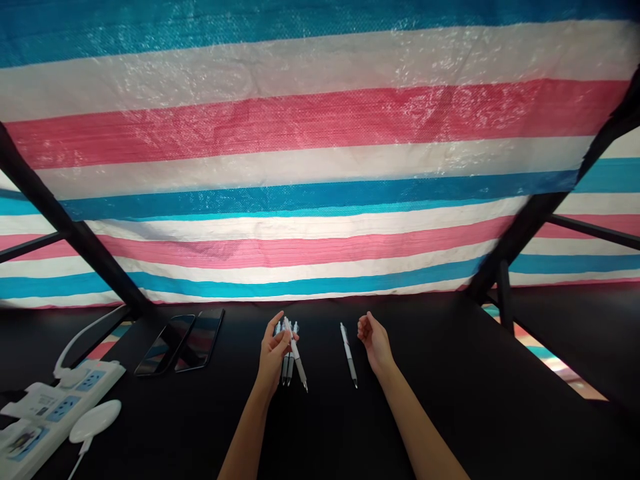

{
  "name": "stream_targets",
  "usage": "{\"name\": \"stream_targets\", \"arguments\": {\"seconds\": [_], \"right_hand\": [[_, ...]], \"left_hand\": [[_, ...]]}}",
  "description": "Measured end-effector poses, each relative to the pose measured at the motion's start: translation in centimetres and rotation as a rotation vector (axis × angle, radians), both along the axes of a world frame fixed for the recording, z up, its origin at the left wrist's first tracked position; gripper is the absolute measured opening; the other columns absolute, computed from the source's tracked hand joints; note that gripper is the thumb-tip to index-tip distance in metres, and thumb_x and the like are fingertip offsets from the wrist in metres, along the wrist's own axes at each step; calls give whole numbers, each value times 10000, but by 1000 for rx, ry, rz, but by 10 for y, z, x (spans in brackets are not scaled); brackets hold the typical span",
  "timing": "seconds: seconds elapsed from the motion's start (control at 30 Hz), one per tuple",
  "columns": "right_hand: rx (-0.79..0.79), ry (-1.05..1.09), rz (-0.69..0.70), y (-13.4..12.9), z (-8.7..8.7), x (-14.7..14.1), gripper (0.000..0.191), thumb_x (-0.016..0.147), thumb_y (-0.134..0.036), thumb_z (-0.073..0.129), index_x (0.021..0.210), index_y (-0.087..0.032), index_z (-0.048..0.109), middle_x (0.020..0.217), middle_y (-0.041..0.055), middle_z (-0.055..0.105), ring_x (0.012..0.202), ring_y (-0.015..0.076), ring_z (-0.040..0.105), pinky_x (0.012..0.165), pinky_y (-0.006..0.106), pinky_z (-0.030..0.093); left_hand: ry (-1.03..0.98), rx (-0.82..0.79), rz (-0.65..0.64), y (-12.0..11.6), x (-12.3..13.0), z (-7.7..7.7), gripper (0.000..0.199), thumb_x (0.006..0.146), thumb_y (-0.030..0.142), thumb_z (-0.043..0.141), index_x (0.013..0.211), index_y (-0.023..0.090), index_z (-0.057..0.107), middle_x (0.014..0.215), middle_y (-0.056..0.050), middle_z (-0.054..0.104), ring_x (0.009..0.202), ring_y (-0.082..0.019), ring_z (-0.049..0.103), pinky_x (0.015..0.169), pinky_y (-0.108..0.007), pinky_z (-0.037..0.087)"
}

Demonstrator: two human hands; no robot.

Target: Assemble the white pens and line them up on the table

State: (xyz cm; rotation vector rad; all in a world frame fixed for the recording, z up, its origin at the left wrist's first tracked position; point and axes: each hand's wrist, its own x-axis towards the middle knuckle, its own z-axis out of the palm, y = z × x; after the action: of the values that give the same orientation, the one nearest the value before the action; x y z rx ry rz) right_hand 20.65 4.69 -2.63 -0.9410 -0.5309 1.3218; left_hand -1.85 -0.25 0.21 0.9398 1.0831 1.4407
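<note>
Bare forearms over a dark table: one pen in hand, one lying alone

Closest in, the left hand pinches a white-and-grey pen between thumb and fingertips, its point slanting down toward the camera. Just behind and beneath it, a small bunch of similar pens lies side by side on the tabletop; the hand covers their upper ends, so I can't count them reliably, though there look to be two or three.

The pens are only partly grouped, then: several together, one held above them, and a lone pen lying apart to the right, with neither hand touching it. The right hand is just beside that one, fingers curled loosely inward; no pen shows in it, but I cannot tell whether anything is tucked inside.

Further left, two dark phones lie flat, one just beside the other. Beyond them, toward the near left corner, are a white power strip with a plugged-in cable and a round white charging pad.

Black frame bars rise at both sides, and striped sheeting in blue, white and pink closes off the back and stretches overhead.
</note>
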Motion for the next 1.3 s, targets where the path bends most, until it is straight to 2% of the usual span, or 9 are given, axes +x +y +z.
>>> {"name": "stream_targets", "arguments": {"seconds": [0.1, 0.33, 0.63, 0.93, 1.13, 1.3], "right_hand": [[7, -15, 2, 0, 0, 0, 261, 677, -431, 695, 614, -194, 607, 530, -19, 558, 457, 104, 494, 433, 234, 410], [3, -11, 5, 1, -2, 1, 261, 684, -435, 683, 617, -194, 608, 535, -23, 555, 461, 101, 494, 439, 232, 403], [18, -27, -2, 0, -3, 1, 334, 654, -449, 703, 520, -187, 546, 494, -37, 508, 430, 82, 444, 443, 232, 379], [22, -36, 2, 0, -2, 1, 343, 669, -433, 687, 501, -190, 513, 497, -38, 502, 432, 81, 445, 459, 236, 378], [25, -26, 2, -1, 0, 1, 369, 643, -438, 705, 482, -192, 483, 485, -39, 484, 432, 81, 432, 451, 236, 370], [35, -16, -13, -1, 2, 0, 381, 625, -437, 716, 477, -196, 462, 473, -41, 473, 428, 82, 424, 442, 237, 367]], "left_hand": [[4, -4, -5, 0, 0, 0, 754, 715, 440, 645, 1370, 213, 347, 680, -8, 623, 617, -134, 555, 591, -244, 437], [18, -9, -5, 0, 1, 1, 652, 693, 437, 664, 1270, 188, 490, 663, -17, 621, 584, -122, 536, 542, -228, 419], [-33, -8, 122, 1, -3, 0, 516, 650, 414, 706, 1086, 166, 586, 612, -13, 613, 581, -156, 582, 543, -254, 427], [-3, 10, 123, 0, -3, 4, 431, 654, 432, 688, 989, 170, 617, 573, -6, 597, 561, -161, 587, 506, -241, 401], [-3, -14, 111, 1, -3, 2, 535, 664, 453, 680, 1101, 165, 570, 621, -15, 605, 614, -174, 604, 537, -259, 436], [112, -22, 120, 3, -2, -4, 672, 690, 492, 642, 1252, 183, 442, 606, 3, 596, 533, -146, 558, 510, -257, 425]]}}
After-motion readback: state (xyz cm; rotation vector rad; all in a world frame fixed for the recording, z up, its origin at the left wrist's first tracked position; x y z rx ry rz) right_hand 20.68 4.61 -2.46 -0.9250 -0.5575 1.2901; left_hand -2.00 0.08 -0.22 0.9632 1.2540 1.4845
